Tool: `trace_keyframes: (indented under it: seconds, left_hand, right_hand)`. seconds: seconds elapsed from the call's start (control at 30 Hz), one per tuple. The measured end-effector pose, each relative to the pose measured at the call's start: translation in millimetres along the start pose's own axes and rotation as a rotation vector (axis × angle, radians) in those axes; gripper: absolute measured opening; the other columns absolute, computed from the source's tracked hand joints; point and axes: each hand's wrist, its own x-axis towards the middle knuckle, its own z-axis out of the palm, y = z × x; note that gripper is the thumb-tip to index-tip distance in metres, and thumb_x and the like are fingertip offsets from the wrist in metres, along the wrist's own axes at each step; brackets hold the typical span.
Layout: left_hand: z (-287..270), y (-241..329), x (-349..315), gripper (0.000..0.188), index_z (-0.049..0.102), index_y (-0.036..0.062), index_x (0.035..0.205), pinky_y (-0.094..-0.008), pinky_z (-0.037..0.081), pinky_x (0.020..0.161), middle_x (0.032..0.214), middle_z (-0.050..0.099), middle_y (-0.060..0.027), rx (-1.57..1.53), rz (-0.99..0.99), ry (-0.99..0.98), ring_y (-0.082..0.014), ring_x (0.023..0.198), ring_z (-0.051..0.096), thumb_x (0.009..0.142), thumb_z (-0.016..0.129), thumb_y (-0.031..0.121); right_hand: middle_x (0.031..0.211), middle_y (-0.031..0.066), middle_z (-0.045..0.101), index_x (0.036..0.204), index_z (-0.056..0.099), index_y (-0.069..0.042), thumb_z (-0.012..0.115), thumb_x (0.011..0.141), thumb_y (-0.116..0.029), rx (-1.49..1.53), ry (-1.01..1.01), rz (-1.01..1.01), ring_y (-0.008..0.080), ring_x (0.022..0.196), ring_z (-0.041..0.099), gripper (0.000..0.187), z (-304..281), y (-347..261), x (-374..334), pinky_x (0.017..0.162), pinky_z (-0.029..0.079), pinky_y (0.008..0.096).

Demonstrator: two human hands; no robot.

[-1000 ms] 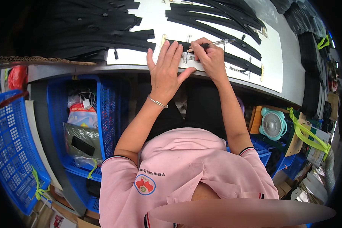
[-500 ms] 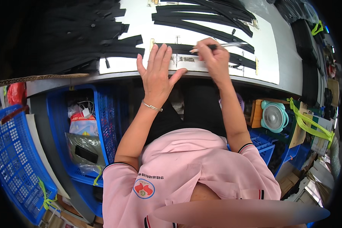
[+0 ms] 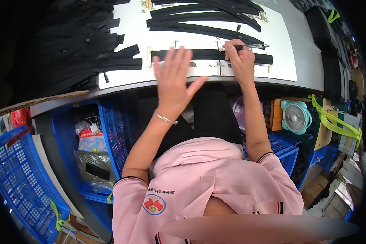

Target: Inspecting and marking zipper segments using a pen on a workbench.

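Observation:
A black fabric strip (image 3: 209, 54) lies crosswise near the front of a white board (image 3: 282, 61) on the table. My right hand (image 3: 241, 64) is closed around a pen (image 3: 256, 46) with a clear barrel and dark grip, its tip at the strip's upper edge. Over the strip's left part is my left hand (image 3: 171, 83), fingers stretched out and thumb apart, slightly blurred. It holds nothing; whether it touches the strip I cannot tell. Small pale tabs, such as the left tab (image 3: 149, 57), and drawn lines mark the board around the strip.
More black strips (image 3: 199, 27) lie farther back on the board. A large black heap of strips (image 3: 65, 49) covers the left side. Below the table edge are a blue crate (image 3: 105, 138) holding bags and a phone (image 3: 97, 171), another blue crate (image 3: 18, 171), and a turquoise fan (image 3: 295, 116).
My right hand with the pen has moved right along the strip. The strip now lies straighter at its right end. My left hand's fingers have spread and shifted. The whole view has moved slightly.

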Motion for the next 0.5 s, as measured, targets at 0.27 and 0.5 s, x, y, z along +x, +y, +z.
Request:
trace_keyframes:
  seconds: [0.27,0.5]
  left_hand:
    - [35,32,16,0.053,0.066,0.0080,0.130,-0.0530,0.024,0.117,0.134,0.062,-0.0070,-0.090,0.063,-0.078,-0.0258,0.125,0.055,0.087,0.077,0.038]
    - [36,33,16,0.050,0.068,0.0047,0.127,-0.0569,0.024,0.117,0.131,0.062,-0.0083,-0.060,0.078,-0.082,-0.0257,0.126,0.053,0.088,0.075,0.035]
  right_hand:
    - [0.058,0.0009,0.061,0.087,0.071,-0.004,0.067,0.098,-0.020,-0.026,-0.020,-0.033,0.0033,0.053,0.056,0.020,4,11,0,0.050,0.042,0.0229]
    - [0.058,0.0012,0.064,0.086,0.072,-0.004,0.066,0.098,-0.021,-0.029,-0.020,-0.041,0.0068,0.050,0.056,0.022,1,11,-1,0.050,0.043,0.0249]
